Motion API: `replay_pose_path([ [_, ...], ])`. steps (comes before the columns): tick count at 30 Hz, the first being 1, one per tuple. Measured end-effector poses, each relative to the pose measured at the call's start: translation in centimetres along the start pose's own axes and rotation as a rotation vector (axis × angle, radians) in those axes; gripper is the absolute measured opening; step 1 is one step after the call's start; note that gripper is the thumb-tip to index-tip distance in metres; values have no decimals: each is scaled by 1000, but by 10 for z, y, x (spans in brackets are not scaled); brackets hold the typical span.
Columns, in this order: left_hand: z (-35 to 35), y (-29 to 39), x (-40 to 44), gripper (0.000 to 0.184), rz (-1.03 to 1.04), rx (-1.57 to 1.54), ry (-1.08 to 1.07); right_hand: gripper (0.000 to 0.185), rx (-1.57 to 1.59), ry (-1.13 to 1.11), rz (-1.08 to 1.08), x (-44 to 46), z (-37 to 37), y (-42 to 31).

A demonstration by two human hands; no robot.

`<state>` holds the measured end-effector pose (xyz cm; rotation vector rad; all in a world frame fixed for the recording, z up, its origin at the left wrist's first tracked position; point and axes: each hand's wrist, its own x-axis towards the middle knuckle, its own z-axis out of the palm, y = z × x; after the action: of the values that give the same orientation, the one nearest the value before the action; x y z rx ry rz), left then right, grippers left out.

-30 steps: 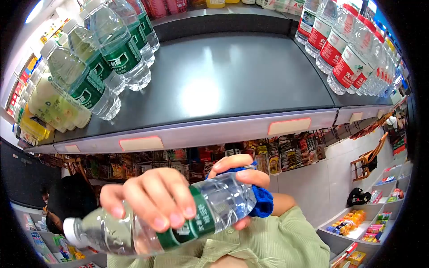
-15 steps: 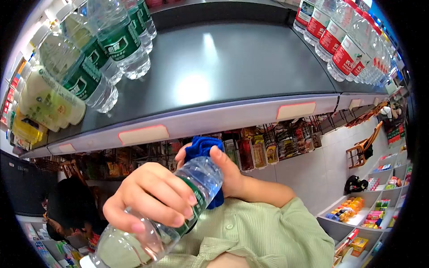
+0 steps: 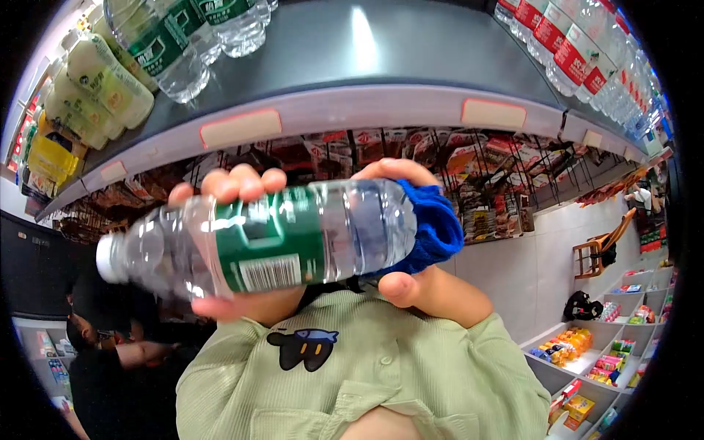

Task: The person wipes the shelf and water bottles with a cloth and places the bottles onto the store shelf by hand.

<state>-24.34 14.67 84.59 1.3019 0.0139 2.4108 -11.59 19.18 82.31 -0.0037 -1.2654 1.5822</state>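
Shelf [image 3: 312, 48] of dark colour fills the upper part of the frame, with green-labelled bottles [image 3: 172, 66] standing at the upper left and red-labelled bottles [image 3: 573, 55] at the upper right. The person's pale green shirt [image 3: 418, 341] takes the lower middle. Between the two, in the middle of the frame, packets [image 3: 469, 165] hang.

In front of the shirt and packets, left of the centre, one transparent bottle [image 3: 264, 238] is held almost horizontally, its cap end toward the left and its base toward the right. The left hand [image 3: 246, 183] is curled around its body, with fingers along the upper side and the blurred thumb at the lower side. The right hand [image 3: 422, 284] is at the base end: its fingers are bent over the top and its thumb is underneath, and between them it gathers a blue cloth [image 3: 438, 226] against the base. How hard the cloth is pressed, I cannot tell. The green label [image 3: 299, 231] and the white cap [image 3: 111, 258] are both uncovered by the cloth.

For doing this step well, I judge that the left hand should hold firmly but gently, because such thin plastic probably bends easily. The cloth should better lie flat on the base and follow its round edge. Turning the bottle slowly would probably let the cloth reach each side.
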Motion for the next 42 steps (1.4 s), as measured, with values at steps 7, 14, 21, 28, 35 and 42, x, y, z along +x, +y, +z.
replay_pose_path([
  [7, 21, -1, -31, 73, -366, -209, 454, 83, -800, -64, -557, -34, -21, -15],
  [14, 17, -1, -71, 66, -967, -636, 812, 28, -1247, -201, -739, -74, -15, -36],
  [21, 38, -7, -130, 64, -1200, -438, 882, 52, -1139, -198, -454, -75, -33, -69],
  [28, 76, 3, -128, 60, -1186, -464, 803, 35, -827, -95, 126, -79, -57, -59],
  [35, 51, 3, -130, 74, -1173, -596, 904, 53, -339, 210, 331, -93, -77, -77],
  [42, 52, -6, -131, 48, -830, 8, 788, 60, -940, -78, 128, -123, -66, -76],
])
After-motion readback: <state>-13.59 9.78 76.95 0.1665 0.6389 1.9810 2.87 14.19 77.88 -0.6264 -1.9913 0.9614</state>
